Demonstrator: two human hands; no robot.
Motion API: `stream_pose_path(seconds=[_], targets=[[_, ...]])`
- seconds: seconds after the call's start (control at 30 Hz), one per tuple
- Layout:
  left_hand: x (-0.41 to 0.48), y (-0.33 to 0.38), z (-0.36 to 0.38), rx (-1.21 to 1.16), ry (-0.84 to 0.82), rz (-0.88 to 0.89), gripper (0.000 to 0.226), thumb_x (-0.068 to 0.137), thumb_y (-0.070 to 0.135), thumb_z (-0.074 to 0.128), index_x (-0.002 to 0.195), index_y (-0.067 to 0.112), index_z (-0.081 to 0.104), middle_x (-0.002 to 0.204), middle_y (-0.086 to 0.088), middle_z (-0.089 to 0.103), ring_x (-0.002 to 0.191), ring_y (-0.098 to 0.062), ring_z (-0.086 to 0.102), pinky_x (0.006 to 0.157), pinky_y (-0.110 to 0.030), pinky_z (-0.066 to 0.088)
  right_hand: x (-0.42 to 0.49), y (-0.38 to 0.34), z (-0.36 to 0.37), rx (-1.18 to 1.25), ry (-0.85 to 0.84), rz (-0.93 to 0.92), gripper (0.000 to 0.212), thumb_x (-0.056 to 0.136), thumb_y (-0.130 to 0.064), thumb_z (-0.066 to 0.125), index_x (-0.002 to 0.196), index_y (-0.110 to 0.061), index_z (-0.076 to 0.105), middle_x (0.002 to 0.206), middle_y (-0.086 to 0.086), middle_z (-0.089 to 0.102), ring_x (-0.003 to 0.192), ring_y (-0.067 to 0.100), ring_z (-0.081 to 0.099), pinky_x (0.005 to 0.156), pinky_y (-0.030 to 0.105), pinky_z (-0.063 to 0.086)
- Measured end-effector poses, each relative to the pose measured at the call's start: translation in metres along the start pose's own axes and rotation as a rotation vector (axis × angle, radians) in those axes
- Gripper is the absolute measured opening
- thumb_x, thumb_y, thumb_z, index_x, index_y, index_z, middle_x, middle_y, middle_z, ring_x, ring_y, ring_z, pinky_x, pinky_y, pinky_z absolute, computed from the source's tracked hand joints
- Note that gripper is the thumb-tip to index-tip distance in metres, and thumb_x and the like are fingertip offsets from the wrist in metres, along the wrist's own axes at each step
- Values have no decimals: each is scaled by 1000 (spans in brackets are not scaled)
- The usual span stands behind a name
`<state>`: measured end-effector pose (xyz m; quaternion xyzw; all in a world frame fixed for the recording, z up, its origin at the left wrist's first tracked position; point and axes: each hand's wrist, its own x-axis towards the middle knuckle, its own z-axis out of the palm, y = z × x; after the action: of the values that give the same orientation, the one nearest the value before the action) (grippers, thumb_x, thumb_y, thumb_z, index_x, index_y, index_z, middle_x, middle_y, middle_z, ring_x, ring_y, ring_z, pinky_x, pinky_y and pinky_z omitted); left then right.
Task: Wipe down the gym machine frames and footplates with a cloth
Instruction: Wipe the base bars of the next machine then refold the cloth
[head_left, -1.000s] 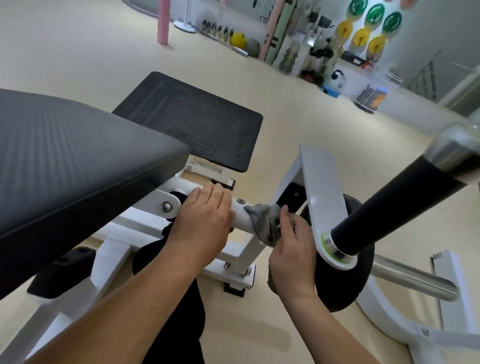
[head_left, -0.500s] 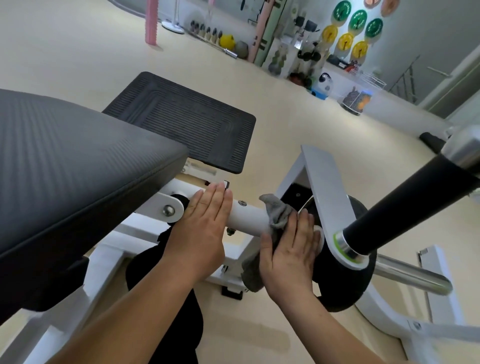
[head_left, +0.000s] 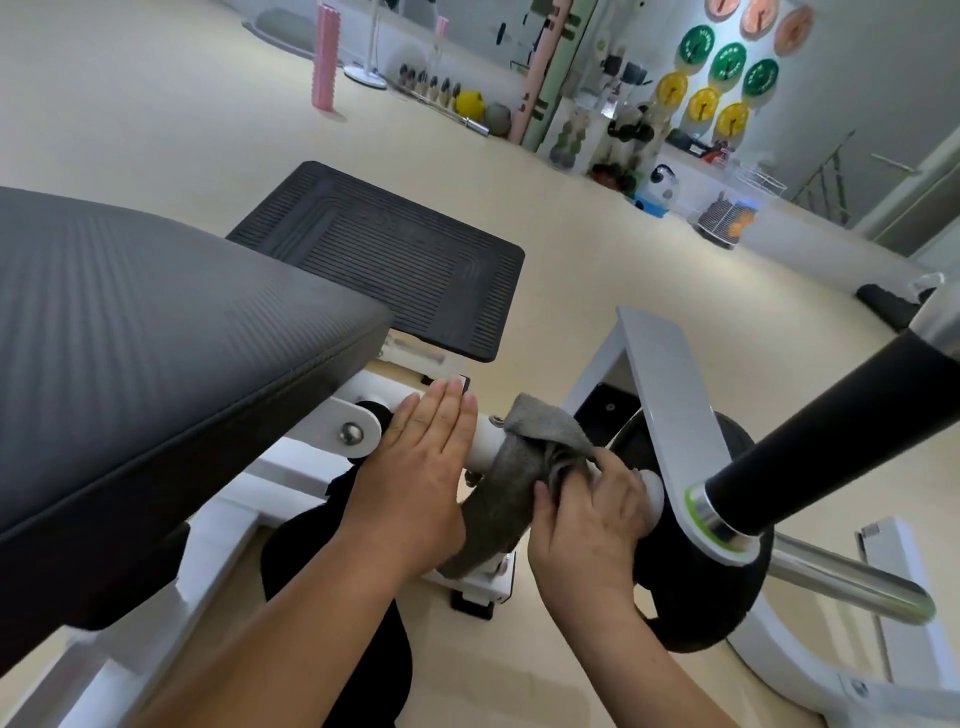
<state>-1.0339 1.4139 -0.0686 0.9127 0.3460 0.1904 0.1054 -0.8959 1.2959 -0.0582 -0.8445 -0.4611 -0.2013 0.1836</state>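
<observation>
While the dark seat pad (head_left: 156, 364) fills the left of the frame, with the ribbed black footplate (head_left: 384, 254) beyond it at upper centre, the wiping is going on lower down, at centre. The left hand (head_left: 415, 467) lies flat on the white frame tube (head_left: 485, 441). Its fingers (head_left: 447, 410) are straight and together, holding nothing, and it looks to be bracing. Just right of it, the grey cloth (head_left: 524, 467) is draped over the top of the tube and hangs down below it. The right hand (head_left: 587, 514) grips the cloth's right side, fingers (head_left: 608, 467) curled into the bunched fabric and thumb pressed against it. That hand sits close to the white arm (head_left: 670, 395) and the black disc (head_left: 696, 613) behind it. Further right, a black grip (head_left: 831, 431) rises to the upper right and a chrome bar (head_left: 841, 577) juts toward the lower right.

To my eye the step is cleaning round this tube. It would go best with the cloth pulled snug so it hugs the whole girth. The cloth could then be drawn back and forth and slid toward the left hand, which would need to shift to bare the stretch it covers. The bolt head (head_left: 496, 421) at the cloth's upper edge could snag the fabric. The cloth sits between the two hands, held in the right fingers and just short of the left ones.
</observation>
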Motion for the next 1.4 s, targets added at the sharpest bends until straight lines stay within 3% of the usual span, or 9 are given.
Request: stream_pose_path(seconds=[0.17,0.33,0.47,0.63,0.77,1.0,1.2,1.3,1.4], targets=[[0,-1,-2,-38,-18,9,102,87,27,50,156,20,-25,164,3,-34,149,-11,-35,125,-34,-16,6,-15,-7,366,-24,-171,40,84,-25,45,122,-25,58,105,-4,45,85,19,55,72,31,53],[0,-1,-1,-52,23,27,95,76,39,28,164,14,4,170,0,-12,155,-13,-20,124,-33,-14,1,-13,-5,544,25,-115,31,89,-10,51,103,-12,78,111,-5,50,94,10,61,86,7,45],[-1,-1,0,-30,15,30,100,80,27,56,165,15,4,170,0,-12,155,-12,-20,125,-34,-13,-8,-7,-5,421,-69,-183,45,99,-25,44,130,-1,66,147,8,49,136,19,50,113,31,43],[1,-1,1,6,-1,26,99,75,33,53,163,10,15,172,-4,1,158,-17,-7,127,-37,-2,-7,-20,-4,223,-135,-151,55,100,-60,43,150,-38,47,144,8,41,135,28,43,101,37,49],[1,-2,4,38,7,20,95,73,26,50,162,6,21,171,-8,11,159,-21,4,126,-40,5,2,-19,10,147,-119,-155,44,105,-41,42,144,-26,53,153,8,40,144,33,39,113,52,43],[0,-1,4,82,6,8,101,73,25,61,162,6,18,171,-9,12,158,-23,7,127,-41,3,-16,23,-19,-44,-149,96,54,104,-35,43,154,-15,39,156,11,43,140,27,42,107,29,33],[-1,-2,2,48,-17,33,103,82,28,53,163,10,-9,170,-4,-19,156,-18,-21,126,-39,-10,-24,-8,7,58,-223,19,72,101,-47,30,164,-14,15,171,8,-8,157,29,-15,127,47,-7],[-2,-1,-3,48,-46,34,104,87,28,48,156,15,-28,162,0,-38,148,-14,-38,124,-37,-18,-22,4,4,48,-294,-318,67,103,-42,32,164,-19,16,173,4,-3,159,28,-6,127,53,8],[-2,0,-4,63,-52,15,106,84,22,49,156,15,-28,163,0,-38,149,-14,-37,123,-37,-20,-7,21,-14,67,-303,-106,60,108,-42,27,165,-30,8,172,-1,3,156,21,9,124,44,21]])
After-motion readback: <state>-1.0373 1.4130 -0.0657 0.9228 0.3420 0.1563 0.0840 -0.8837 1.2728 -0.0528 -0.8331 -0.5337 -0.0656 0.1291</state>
